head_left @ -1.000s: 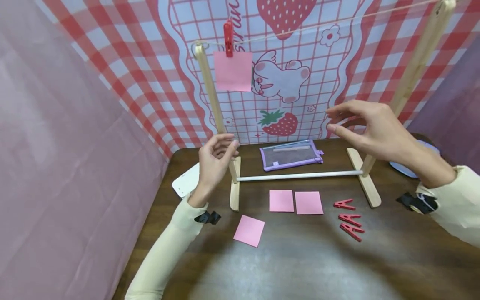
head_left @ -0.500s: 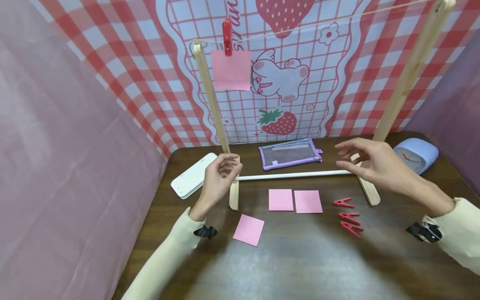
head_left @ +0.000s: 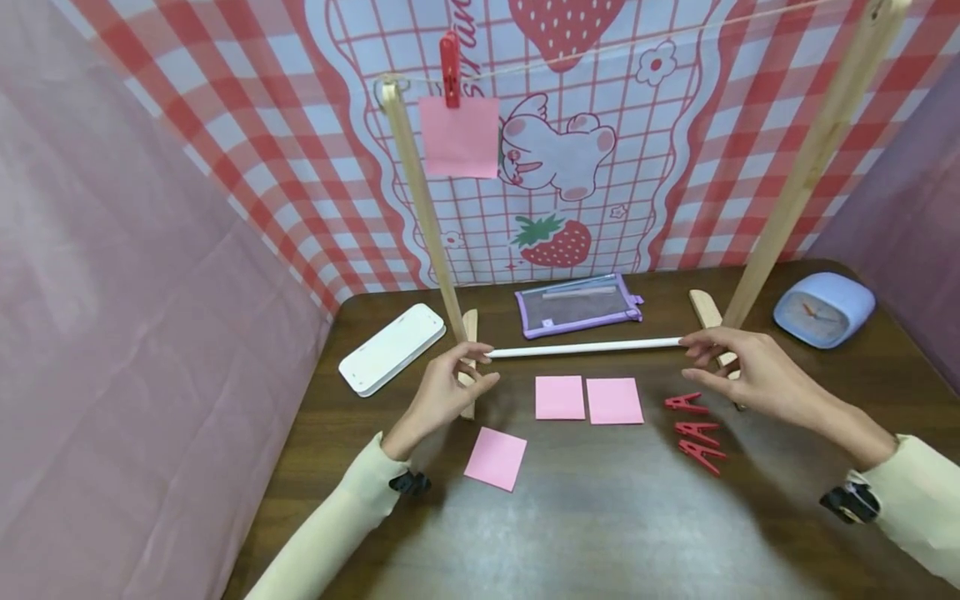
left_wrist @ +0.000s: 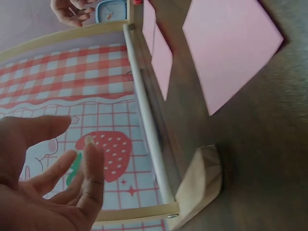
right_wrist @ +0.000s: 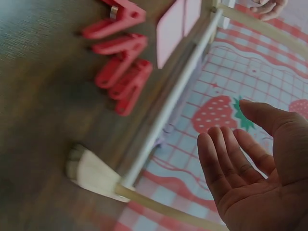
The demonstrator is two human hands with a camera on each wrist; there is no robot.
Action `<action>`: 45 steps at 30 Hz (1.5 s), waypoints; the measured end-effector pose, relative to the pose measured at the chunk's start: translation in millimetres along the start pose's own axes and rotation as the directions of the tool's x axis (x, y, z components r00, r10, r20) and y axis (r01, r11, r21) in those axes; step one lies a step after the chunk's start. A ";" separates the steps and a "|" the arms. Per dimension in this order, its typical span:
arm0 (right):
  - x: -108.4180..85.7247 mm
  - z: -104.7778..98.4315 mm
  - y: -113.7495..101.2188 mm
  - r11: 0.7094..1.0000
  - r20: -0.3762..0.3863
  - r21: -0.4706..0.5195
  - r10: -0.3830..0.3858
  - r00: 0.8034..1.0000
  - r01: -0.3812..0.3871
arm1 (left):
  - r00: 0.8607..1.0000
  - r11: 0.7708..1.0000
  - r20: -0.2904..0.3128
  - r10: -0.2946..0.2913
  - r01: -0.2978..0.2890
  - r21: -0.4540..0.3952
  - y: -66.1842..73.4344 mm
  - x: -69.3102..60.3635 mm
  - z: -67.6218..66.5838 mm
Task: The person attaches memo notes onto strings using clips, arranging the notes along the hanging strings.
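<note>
My left hand (head_left: 441, 390) is held in the air by the foot of the left wooden post (head_left: 423, 208), its fingers loosely bent with nothing between them. On the other side, my right hand (head_left: 761, 379) hovers near the right post's base, also holding nothing; the right wrist view shows its bare palm (right_wrist: 255, 192). Between them lie two pink sticky notes (head_left: 558, 397) side by side, with another pink note (head_left: 496, 459) turned askew nearer the left arm. Three red clothespins (head_left: 697, 432) lie below the right hand. One more red clothespin (head_left: 450, 71) clips a pink note (head_left: 460, 140) to the string (head_left: 600, 52).
A white rod (head_left: 585, 347) joins the two posts low down. Behind it is a purple-edged mesh pouch (head_left: 577, 307). A white case (head_left: 392, 348) lies at the left, a blue clock (head_left: 825, 308) stands at the right. A checkered cloth (head_left: 300, 167) hangs behind.
Both hands have come down from beside the posts toward the table, bringing the clock and white case into fuller view. Notes and clothespins have stayed in place.
</note>
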State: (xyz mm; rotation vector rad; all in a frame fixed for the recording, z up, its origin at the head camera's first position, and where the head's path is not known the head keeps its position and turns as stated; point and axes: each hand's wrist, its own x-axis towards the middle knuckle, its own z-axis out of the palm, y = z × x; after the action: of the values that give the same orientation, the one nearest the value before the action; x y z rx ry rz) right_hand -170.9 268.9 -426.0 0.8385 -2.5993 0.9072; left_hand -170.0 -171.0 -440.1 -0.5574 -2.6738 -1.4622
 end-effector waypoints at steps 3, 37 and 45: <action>-8.5 6.3 7.3 1.000 0.012 0.004 0.000 1.000 0.000 | 0.997 0.999 0.071 -0.028 0.025 0.034 -3.5 -5.3 1.9; -51.1 35.9 44.6 0.993 0.146 0.077 0.079 0.986 -0.091 | 0.912 0.923 0.408 -0.049 -0.115 0.366 -18.0 -34.7 14.8; -50.9 37.5 46.0 0.994 0.136 0.073 0.072 0.988 -0.083 | 0.911 0.936 0.408 -0.056 -0.094 0.339 -20.8 -35.2 14.9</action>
State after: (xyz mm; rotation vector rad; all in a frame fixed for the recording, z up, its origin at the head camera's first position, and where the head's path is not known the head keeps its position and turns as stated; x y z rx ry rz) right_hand -159.9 296.5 -498.3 0.8509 -2.7440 1.0132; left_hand -142.0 -179.1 -472.4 -0.9463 -3.1302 -0.8931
